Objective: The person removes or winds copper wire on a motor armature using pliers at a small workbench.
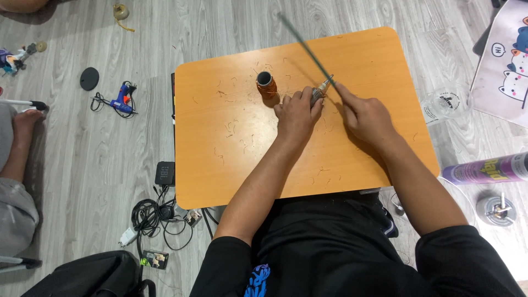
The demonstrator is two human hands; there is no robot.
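My left hand (296, 114) grips small pliers (320, 92) over the orange table (231, 159), their tip pointing up and to the right. My right hand (367, 116) pinches a long thin green stem (306, 48) that runs diagonally up and left from the pliers' tip. A spool of copper wire (267, 84) stands upright just left of my left hand, not touching it. Short bits of copper wire lie scattered over the tabletop.
On the floor at left lie a blue glue gun (122, 100), a black round disc (89, 78), a power adapter (164, 172) and tangled cables (155, 215). Another person's foot (27, 119) is at far left. A clear plastic cup (445, 103) and a purple spray can (487, 169) lie at right.
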